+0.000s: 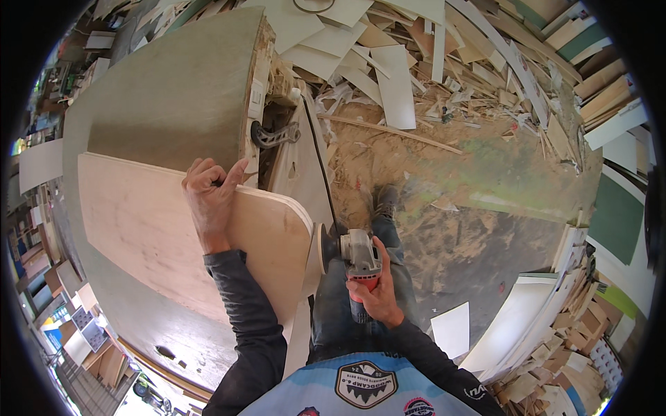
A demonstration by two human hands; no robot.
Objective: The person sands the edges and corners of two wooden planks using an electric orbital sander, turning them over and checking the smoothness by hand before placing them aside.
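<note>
My left hand [208, 194] is closed over the far edge of a pale plywood panel [159, 222], its thumb pointing right. Rounded at its right end, the panel lies flat on a large grey-green table [166, 104] and sticks out past the table's edge. In my right hand [383, 295] is a grey and red angle grinder [362, 255], gripped round its body. The grinder's round disc [322, 248] stands on edge against the panel's right edge, at or very near contact. A black cord [319, 156] runs beside the table's far right side.
A dark clamp-like handle [276, 134] juts from the table's right side. Offcuts and white boards [395, 87] heap up beyond a dusty floor [479, 263]. More panels [517, 322] lean at the right. My shoe [386, 201] is on the floor past the grinder.
</note>
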